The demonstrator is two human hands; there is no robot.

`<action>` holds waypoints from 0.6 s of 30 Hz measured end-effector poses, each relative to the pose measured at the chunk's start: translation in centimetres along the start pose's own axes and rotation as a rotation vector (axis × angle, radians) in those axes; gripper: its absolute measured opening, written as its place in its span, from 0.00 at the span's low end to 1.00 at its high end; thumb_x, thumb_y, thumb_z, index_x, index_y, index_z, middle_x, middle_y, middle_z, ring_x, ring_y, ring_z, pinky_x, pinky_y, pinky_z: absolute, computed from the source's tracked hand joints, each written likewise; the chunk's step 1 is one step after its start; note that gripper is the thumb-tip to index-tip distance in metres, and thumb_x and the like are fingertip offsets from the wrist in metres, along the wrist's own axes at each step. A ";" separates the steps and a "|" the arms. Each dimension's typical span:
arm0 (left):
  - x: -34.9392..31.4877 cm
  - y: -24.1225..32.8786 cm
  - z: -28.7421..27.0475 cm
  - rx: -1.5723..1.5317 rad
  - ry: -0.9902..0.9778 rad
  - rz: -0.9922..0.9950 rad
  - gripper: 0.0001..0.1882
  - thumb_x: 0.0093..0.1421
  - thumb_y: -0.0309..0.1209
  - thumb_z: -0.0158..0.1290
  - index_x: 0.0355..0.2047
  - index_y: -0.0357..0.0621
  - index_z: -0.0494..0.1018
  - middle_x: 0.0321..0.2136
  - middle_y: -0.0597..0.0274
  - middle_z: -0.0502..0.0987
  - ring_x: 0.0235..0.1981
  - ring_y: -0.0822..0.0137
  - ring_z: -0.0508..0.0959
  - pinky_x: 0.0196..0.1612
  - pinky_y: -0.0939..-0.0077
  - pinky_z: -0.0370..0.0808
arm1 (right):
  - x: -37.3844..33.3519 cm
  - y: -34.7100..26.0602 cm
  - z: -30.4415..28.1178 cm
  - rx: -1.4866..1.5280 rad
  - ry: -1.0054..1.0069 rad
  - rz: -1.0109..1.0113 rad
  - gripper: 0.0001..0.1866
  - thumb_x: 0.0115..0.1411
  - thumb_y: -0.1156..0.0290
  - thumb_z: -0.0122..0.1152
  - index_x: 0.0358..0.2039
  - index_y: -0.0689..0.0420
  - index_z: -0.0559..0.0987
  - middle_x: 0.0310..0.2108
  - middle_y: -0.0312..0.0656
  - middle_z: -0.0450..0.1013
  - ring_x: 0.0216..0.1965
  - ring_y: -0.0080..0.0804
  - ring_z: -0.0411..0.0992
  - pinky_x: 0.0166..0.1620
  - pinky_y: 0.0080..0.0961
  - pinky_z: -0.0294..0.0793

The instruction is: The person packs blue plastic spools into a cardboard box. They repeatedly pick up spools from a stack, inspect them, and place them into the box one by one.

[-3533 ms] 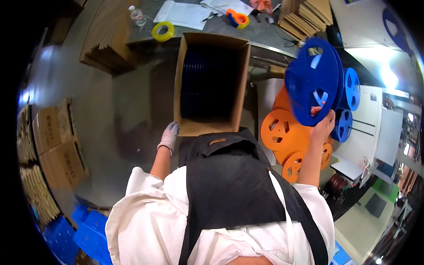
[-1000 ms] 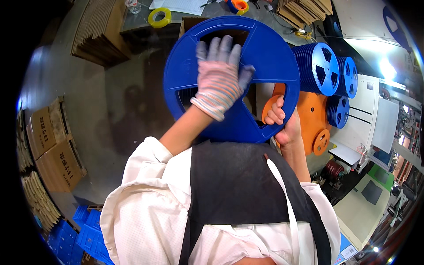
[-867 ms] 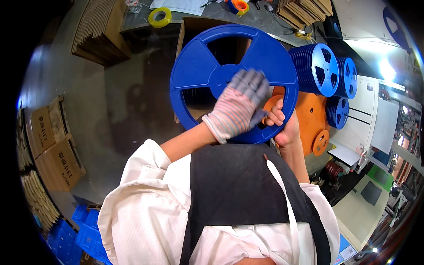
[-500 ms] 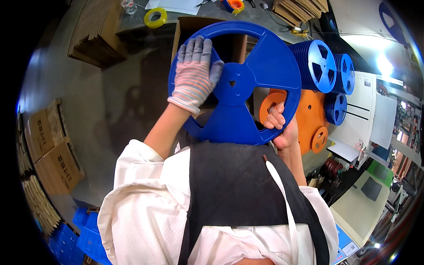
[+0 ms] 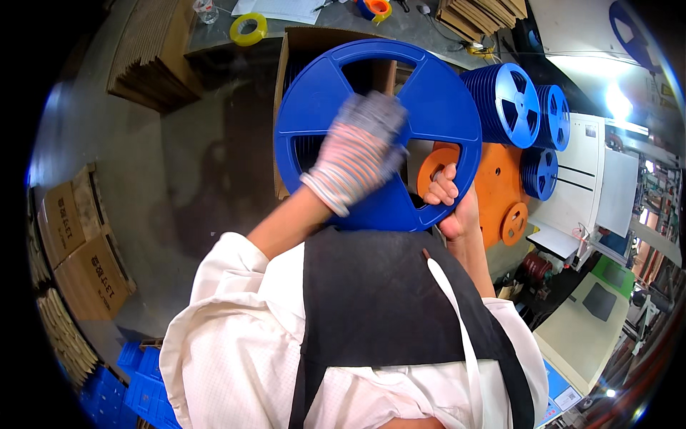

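Note:
A large blue plastic reel (image 5: 444, 111) with three wedge openings is held up in front of my black apron. My bare right hand (image 5: 450, 200) grips its lower right rim, the fingers curled through an opening and the thumb below. Across the reel's hub lies my left hand (image 5: 361, 146), in a grey glove with orange stripes; motion smears its fingers, so their pose is unclear. The hub hides under the glove. Behind the reel stands an open cardboard box (image 5: 283, 68) with dark blue edges visible inside.
Stacked blue reels (image 5: 516, 104) sit to the right, by an orange panel (image 5: 496, 186) with round orange discs. On the grey bench (image 5: 407, 36) are a yellow tape roll (image 5: 248, 29) and flat cardboard (image 5: 480, 18). Cartons (image 5: 89, 264) and blue crates (image 5: 146, 386) stand at left.
My gloved left hand has swept from the reel's upper left rim to its hub. The reel has turned, its openings now lying differently. My right hand keeps its hold on the rim.

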State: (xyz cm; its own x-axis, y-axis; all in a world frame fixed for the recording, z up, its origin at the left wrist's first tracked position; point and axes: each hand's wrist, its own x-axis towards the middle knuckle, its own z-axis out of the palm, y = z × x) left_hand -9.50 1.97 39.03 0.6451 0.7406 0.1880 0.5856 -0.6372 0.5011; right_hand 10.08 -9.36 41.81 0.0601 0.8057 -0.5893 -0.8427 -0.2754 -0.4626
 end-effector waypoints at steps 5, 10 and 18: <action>0.2 -0.3 -0.1 -0.031 0.038 0.001 0.31 0.60 0.43 0.50 0.61 0.43 0.63 0.61 0.48 0.64 0.64 0.52 0.62 0.68 0.55 0.51 | -0.2 -0.2 0.2 -0.009 -0.008 -0.011 0.13 0.70 0.64 0.39 0.30 0.54 0.69 0.15 0.28 0.57 0.16 0.16 0.55 0.27 0.19 0.63; -0.1 -0.8 0.2 0.032 0.087 -0.039 0.32 0.60 0.44 0.48 0.62 0.41 0.61 0.62 0.48 0.62 0.65 0.52 0.60 0.69 0.55 0.48 | 0.0 0.1 0.6 -0.005 -0.010 -0.005 0.13 0.70 0.64 0.39 0.30 0.54 0.69 0.15 0.28 0.56 0.16 0.16 0.55 0.27 0.19 0.63; -0.8 -3.9 1.5 0.139 0.120 -0.233 0.32 0.61 0.43 0.48 0.62 0.41 0.61 0.62 0.47 0.64 0.65 0.50 0.60 0.68 0.54 0.48 | -0.3 0.0 -0.3 0.079 -0.013 0.001 0.16 0.71 0.60 0.40 0.30 0.54 0.70 0.14 0.30 0.56 0.17 0.19 0.55 0.28 0.21 0.61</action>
State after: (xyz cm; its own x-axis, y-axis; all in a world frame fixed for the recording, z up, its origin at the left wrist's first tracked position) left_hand -11.57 3.59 35.67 0.4279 0.8849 0.1841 0.7781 -0.4643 0.4231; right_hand 10.22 -9.79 41.79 0.0530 0.8126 -0.5804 -0.8824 -0.2340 -0.4083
